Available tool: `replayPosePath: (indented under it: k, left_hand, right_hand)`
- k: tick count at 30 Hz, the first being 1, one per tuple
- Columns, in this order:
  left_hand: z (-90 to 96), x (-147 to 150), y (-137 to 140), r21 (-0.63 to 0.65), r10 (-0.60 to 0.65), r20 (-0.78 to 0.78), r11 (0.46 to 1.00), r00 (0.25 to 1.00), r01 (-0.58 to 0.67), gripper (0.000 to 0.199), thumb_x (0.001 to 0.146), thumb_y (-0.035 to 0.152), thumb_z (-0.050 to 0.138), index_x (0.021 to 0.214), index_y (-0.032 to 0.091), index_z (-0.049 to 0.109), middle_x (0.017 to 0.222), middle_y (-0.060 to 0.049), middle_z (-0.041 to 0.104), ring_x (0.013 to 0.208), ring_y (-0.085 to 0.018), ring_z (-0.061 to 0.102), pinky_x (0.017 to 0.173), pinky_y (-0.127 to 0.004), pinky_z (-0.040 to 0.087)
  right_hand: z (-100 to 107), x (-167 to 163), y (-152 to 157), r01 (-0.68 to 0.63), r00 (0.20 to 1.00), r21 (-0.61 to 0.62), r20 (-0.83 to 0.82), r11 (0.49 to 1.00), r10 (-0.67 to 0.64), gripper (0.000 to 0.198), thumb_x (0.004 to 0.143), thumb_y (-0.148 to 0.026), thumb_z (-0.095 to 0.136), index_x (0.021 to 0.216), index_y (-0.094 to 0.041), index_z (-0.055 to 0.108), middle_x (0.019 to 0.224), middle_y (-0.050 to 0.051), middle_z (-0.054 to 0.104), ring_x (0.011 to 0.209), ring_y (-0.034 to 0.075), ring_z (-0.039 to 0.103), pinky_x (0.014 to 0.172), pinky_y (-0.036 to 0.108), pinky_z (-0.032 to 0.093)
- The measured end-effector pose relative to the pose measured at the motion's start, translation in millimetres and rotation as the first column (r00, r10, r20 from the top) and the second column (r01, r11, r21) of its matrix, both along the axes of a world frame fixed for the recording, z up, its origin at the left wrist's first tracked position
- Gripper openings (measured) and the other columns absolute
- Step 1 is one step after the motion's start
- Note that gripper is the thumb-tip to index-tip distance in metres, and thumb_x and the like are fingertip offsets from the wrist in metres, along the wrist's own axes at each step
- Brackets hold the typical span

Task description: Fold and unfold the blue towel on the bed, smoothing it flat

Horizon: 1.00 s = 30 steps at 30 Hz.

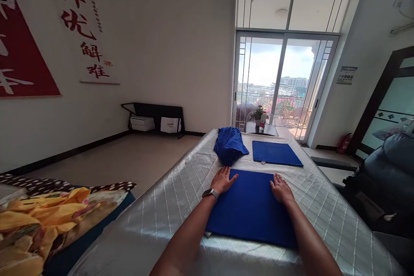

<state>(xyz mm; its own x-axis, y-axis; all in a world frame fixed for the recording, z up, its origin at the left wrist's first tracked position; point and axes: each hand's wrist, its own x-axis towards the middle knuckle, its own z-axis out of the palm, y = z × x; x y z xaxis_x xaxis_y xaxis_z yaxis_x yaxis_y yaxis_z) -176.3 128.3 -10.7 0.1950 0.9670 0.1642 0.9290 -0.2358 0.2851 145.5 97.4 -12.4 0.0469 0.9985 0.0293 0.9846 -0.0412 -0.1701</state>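
A flat, royal-blue rectangle of matte cloth point(250, 211) is lying across the middle of a table point(168, 207) covered in shiny silver, diamond-quilted fabric, directly between and under both hands. The left hand point(222, 180) is pressing palm-down on the cloth's far left corner, and the right hand point(280, 188) is lying flat on its far right corner; each is holding its fingers together with the thumb spread inward, clamped on nothing. Foreshortening is making the rectangle's long axis hard to tell. Toward the table's far left corner, a rumpled, softly creased bundle of blue fabric point(230, 144) is sitting just beyond the left fingertips, so the left hand is nearer to it. Toward the far right corner, a second smooth, flat blue cloth panel point(276, 153) is lying beyond the right hand, a small pale tag point(263, 162) showing at its near edge.
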Motion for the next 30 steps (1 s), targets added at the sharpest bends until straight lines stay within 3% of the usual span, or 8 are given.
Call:
replayPosePath:
  k: [30]
  left_hand:
    - [-0.9, -0.4, -0.9, 0.044, -0.011, 0.04, 0.999, 0.999, 0.01, 0.096, 0.094, 0.076, 0.01, 0.156, 0.006, 0.034, 0.163, -0.017, 0.032, 0.154, -0.028, 0.023, 0.125, -0.043, 0.014]
  right_hand:
    - [-4.2, 3.4, 3.2, -0.001, 1.0, 0.018, 0.017, 1.0, 0.001, 0.072, 0.101, -0.048, 0.017, 0.161, -0.01, 0.017, 0.169, 0.007, 0.016, 0.156, 0.019, 0.01, 0.126, 0.037, 0.01]
